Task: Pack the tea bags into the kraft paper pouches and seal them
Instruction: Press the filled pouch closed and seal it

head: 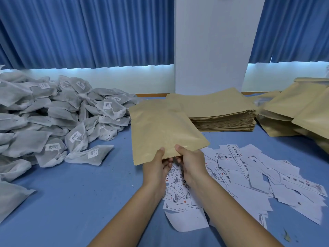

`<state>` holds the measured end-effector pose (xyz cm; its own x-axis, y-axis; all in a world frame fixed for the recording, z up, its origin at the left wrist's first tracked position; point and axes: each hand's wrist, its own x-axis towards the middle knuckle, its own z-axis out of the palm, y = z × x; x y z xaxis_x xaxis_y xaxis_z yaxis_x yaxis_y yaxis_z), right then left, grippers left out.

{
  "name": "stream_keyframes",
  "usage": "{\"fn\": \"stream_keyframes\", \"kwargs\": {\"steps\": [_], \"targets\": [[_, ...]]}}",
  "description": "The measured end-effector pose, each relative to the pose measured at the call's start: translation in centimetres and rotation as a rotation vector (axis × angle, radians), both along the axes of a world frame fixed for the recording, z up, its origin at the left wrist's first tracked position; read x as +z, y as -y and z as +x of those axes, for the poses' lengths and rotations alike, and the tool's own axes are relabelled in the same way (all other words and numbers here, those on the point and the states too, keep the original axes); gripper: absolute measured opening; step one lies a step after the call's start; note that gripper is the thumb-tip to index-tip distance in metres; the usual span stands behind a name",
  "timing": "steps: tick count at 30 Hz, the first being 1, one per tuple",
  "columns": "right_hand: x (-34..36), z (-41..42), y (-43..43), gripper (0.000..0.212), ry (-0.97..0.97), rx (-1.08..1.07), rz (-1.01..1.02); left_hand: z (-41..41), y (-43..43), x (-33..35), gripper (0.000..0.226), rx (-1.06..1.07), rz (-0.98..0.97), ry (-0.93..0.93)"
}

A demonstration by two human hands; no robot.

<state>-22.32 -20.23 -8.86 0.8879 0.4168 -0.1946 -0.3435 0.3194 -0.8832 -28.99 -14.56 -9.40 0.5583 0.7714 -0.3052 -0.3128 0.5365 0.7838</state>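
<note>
Cool, even, bright light; daylight glows below the curtains (80, 32). Shadows are soft. The edges bend, and the right edge is blurred

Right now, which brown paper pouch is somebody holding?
The flat brown kraft paper pouch gripped at its near edge by the left hand and right hand; the others lie stacked on the blue table.

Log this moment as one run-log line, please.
left hand: grips kraft pouch | right hand: grips kraft pouch | tea bags: piled left, untouched
</note>
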Motion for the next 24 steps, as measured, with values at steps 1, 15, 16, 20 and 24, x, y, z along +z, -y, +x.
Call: {"fn": "stream_keyframes", "kwargs": {"steps": [1,15,16,20,24], "targets": [[0.0,0.1,0.1,0.011,0.009,-0.019,-0.005,0.0,-0.1,0.0,0.007,0.066,0.010,0.001],[0.7,1.5,1.0,0.013,-0.011,0.009,0.054,-0.2,-1.1,-0.3,0.013,0.112,0.258,-0.158],[0.6,1.3,1.0,0.016,-0.014,0.056,0.041,-0.2,-0.9,-0.4,0.015,0.061,0.308,-0.181],[0.0,0.4,0.6,0.016,-0.072,0.224,0.003,-0.5,-0.4,0.0,0.020,-0.071,0.360,-0.164],[-0.4,0.6,0.5,0.020,-0.046,0.183,-0.034,-0.6,-0.1,0.4,0.025,-0.096,0.498,-0.257]]}}
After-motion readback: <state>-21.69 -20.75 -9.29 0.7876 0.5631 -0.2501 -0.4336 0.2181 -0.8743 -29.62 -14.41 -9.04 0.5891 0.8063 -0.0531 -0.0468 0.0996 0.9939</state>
